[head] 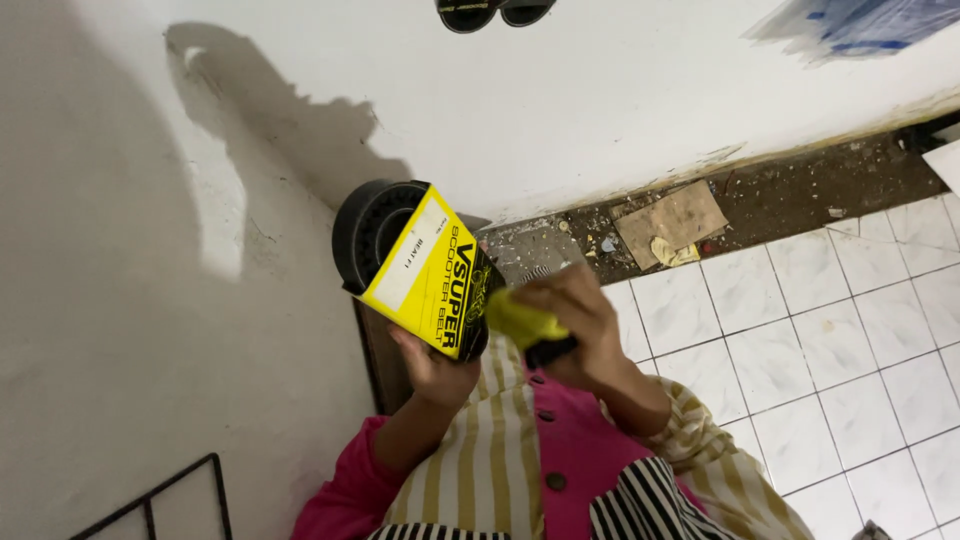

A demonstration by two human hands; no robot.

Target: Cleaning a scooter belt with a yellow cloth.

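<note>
Near the white wall, left hand gripping a black belt in its yellow sleeve, right hand closed round a yellow-handled tool, tiled floor at right.

Dark footwear cut off above

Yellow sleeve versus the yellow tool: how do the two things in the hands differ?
The yellow sleeve is a flat printed card wrapped round a black coiled belt; the yellow tool is small and rounded, with a black end. The left hand holds the sleeve from below, tilted; the right hand closes over the tool, hiding much of it. Both are yellow and black, and they meet at the sleeve's lower edge.
</note>
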